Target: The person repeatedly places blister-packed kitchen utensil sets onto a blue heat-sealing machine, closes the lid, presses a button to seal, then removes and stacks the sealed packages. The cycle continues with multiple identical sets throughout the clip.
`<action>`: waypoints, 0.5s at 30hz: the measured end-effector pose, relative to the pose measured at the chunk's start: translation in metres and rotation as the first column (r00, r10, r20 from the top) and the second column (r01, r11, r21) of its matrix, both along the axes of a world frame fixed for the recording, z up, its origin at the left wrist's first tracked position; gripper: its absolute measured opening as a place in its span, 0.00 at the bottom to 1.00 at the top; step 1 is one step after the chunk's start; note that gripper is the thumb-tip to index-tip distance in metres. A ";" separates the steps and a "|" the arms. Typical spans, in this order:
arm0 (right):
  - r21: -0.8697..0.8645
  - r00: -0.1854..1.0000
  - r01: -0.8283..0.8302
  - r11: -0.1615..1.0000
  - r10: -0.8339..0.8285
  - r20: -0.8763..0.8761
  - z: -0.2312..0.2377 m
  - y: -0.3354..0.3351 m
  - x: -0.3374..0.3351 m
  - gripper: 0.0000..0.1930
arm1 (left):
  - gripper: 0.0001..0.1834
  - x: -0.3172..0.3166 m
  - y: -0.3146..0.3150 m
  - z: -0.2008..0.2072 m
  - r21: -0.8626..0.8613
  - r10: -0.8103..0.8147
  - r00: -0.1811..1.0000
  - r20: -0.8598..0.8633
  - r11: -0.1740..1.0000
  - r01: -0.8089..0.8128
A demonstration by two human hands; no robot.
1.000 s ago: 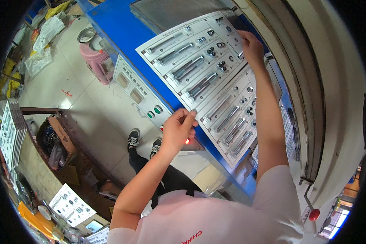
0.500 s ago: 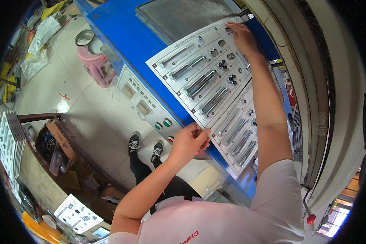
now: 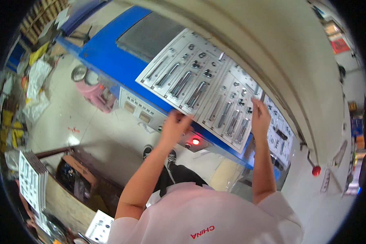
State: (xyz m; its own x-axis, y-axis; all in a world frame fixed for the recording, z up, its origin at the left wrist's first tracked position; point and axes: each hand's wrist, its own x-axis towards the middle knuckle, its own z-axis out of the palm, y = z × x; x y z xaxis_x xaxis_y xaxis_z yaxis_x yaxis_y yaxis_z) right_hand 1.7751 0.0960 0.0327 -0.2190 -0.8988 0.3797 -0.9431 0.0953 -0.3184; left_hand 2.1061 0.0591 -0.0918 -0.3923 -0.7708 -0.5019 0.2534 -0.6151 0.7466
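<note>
A large white card (image 3: 202, 107) lies on the blue machine, carrying clear-covered rows of long bolts (image 3: 181, 84) and small nuts (image 3: 196, 64). My left hand (image 3: 175, 129) is beside the card's near edge, above the control panel. Motion smears its fingers, and I cannot tell whether it touches the card. My right hand (image 3: 261, 118) is over the right end of the card, near the smaller bolts, its fingers stretched upward and holding nothing visible.
The blue machine (image 3: 105, 49) has a dark grey plate (image 3: 148, 36) and a front panel with a lit red button (image 3: 196, 141). A beige curved machine cover (image 3: 272, 53) overhangs the card. Left are a pink stool (image 3: 97, 95) and stacked printed cards (image 3: 31, 179).
My right hand has come from the card's far corner to its right end. My left hand has left its pinch at the near edge. The view has shifted, and a red button is lit.
</note>
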 end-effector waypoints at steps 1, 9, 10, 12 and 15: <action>0.020 0.972 0.221 0.975 -0.222 0.075 0.003 0.048 0.004 0.11 | 0.27 0.014 -0.012 -0.004 0.029 0.186 0.981 -0.050 0.982 -0.185; 0.132 0.098 0.359 0.924 -0.178 0.979 -0.052 0.176 0.086 0.24 | 0.39 0.101 -0.105 -0.043 -0.463 0.244 0.961 0.131 0.872 -0.158; 0.105 0.119 0.422 0.900 -0.170 0.978 -0.060 0.174 0.090 0.24 | 0.39 0.101 -0.107 -0.045 -0.488 0.283 0.949 0.141 0.853 -0.182; 0.025 0.167 0.460 0.888 -0.114 0.979 -0.072 0.169 0.093 0.23 | 0.40 0.098 -0.108 -0.046 -0.478 0.266 0.957 0.120 0.860 -0.179; -0.009 0.219 0.509 0.860 -0.119 0.969 -0.083 0.165 0.093 0.22 | 0.38 0.096 -0.109 -0.044 -0.464 0.272 0.956 0.108 0.865 -0.194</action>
State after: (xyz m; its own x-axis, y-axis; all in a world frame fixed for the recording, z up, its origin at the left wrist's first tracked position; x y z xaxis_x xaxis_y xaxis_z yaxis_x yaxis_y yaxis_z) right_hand 1.8681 0.2615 -0.0501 -0.8217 -0.5593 -0.1094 0.1075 0.0364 -0.9935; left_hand 2.2018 -0.0497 -0.1363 -0.1156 -0.9852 -0.1265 0.1972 -0.1476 0.9692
